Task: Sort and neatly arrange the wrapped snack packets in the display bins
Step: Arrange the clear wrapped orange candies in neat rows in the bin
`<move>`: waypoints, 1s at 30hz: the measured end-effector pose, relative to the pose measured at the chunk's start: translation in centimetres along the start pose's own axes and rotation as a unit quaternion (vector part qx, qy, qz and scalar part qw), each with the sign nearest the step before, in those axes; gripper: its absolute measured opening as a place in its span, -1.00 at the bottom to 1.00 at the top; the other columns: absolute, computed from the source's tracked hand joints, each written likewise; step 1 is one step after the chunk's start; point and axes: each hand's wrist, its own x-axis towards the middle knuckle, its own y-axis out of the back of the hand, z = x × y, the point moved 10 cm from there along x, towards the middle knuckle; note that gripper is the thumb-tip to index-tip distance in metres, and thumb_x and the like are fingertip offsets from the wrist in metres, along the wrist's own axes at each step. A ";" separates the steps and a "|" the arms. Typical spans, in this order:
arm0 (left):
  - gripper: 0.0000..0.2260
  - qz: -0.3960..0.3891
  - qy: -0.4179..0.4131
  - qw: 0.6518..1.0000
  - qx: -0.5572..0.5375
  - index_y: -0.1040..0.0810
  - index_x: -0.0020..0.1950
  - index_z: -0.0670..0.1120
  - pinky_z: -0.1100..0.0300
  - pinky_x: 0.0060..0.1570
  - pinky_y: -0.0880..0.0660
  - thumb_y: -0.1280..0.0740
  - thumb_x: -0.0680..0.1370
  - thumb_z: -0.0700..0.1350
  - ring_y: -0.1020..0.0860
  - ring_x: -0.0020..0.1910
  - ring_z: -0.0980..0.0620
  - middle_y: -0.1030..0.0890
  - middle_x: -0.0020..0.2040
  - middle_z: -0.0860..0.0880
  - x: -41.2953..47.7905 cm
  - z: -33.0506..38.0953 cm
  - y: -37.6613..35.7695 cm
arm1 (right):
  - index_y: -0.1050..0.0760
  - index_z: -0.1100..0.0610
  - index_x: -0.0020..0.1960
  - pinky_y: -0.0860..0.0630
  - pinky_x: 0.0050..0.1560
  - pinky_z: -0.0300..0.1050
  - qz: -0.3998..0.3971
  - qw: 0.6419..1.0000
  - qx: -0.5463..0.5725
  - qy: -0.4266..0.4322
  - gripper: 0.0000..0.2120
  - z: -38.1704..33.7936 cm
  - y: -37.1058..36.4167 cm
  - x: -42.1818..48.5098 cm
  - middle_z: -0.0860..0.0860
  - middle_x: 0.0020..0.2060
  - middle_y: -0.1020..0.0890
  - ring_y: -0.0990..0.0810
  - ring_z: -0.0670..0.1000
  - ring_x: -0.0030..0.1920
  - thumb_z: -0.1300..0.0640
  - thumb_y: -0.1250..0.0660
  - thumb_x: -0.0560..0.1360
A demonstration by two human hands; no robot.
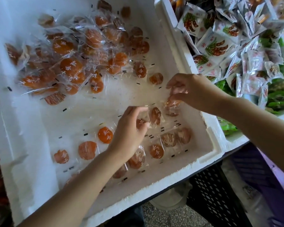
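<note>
Left hand (128, 133): grip pinched on a clear-wrapped apricot packet (140, 122), low in the foam bin (170, 46), toward its right wall. Right hand (192, 90): grip pinched on a second packet (171, 104) just beside.

Your left wrist covers part of the flat rows (105, 135) along the near wall. The loose heap (69, 63) crowds the far left, with open floor between it and the rows.

White printed packets (220, 43) are piled past the right wall. A black crate (211, 194) sits below.

Single head-worn, wide-angle view. It looks forward and steeply down, at close range, into a white foam bin (170, 38) of apricot packets (69, 66). The frame is rolled, so the bin edges run diagonally. Printed sachets (220, 46) sit upper right, a dark crate (208, 194) lower right.
</note>
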 end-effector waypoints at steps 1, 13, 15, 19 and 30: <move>-0.59 -0.004 -0.012 0.999 0.035 -0.41 0.41 -0.08 0.59 0.23 -0.19 -0.35 0.57 -0.17 -0.37 0.31 0.20 -0.44 0.34 0.06 0.7 0.0 0.0 | -0.52 0.09 0.12 -0.51 0.08 -0.08 -0.031 0.999 -0.021 -0.001 -0.74 0.5 -0.7 0.5 -0.05 -0.11 -0.63 -0.62 -0.01 -0.03 0.21 -0.42 0.45; -0.51 -0.063 -0.058 0.966 0.245 -0.32 0.50 -0.10 0.14 0.43 -0.16 -0.32 0.58 -0.12 -0.30 0.42 -0.04 -0.40 0.39 -0.05 2.2 -1.2 -1.9 | -0.41 0.14 0.28 -0.39 0.15 -0.07 -0.056 0.978 -0.200 0.033 -0.66 1.2 -5.9 2.2 0.07 0.20 -0.48 -0.45 0.10 0.20 0.31 -0.20 0.53; -0.52 -0.069 -0.064 0.967 0.239 -0.34 0.48 -0.11 0.13 0.44 -0.17 -0.33 0.57 -0.13 -0.32 0.42 -0.05 -0.41 0.38 -0.06 2.1 -1.0 -1.9 | -0.36 0.17 0.33 -0.33 0.16 -0.09 -0.054 0.975 -0.212 0.030 -0.61 1.2 -5.8 1.6 0.09 0.23 -0.42 -0.41 0.11 0.23 0.33 -0.14 0.52; -0.52 -0.092 -0.074 0.976 0.181 -0.20 0.55 -0.01 0.27 0.45 -0.07 -0.22 0.64 -0.10 -0.19 0.49 0.06 -0.22 0.51 0.03 2.3 -0.3 -0.4 | -0.31 0.17 0.37 -0.38 0.19 -0.06 -0.014 0.990 -0.140 0.008 -0.53 0.9 -4.5 2.0 0.10 0.23 -0.43 -0.42 0.12 0.25 0.39 -0.18 0.48; -0.39 -0.003 -0.051 0.962 0.268 -0.10 0.59 0.03 0.02 0.49 -0.10 -0.30 0.60 -0.06 -0.05 0.57 -0.01 -0.04 0.60 0.06 11.0 1.4 8.8 | -0.12 0.14 0.49 -0.24 0.33 -0.06 0.070 0.997 -0.033 -0.020 -0.32 -1.0 -4.2 10.1 0.11 0.35 -0.36 -0.29 0.13 0.37 0.00 -0.36 0.49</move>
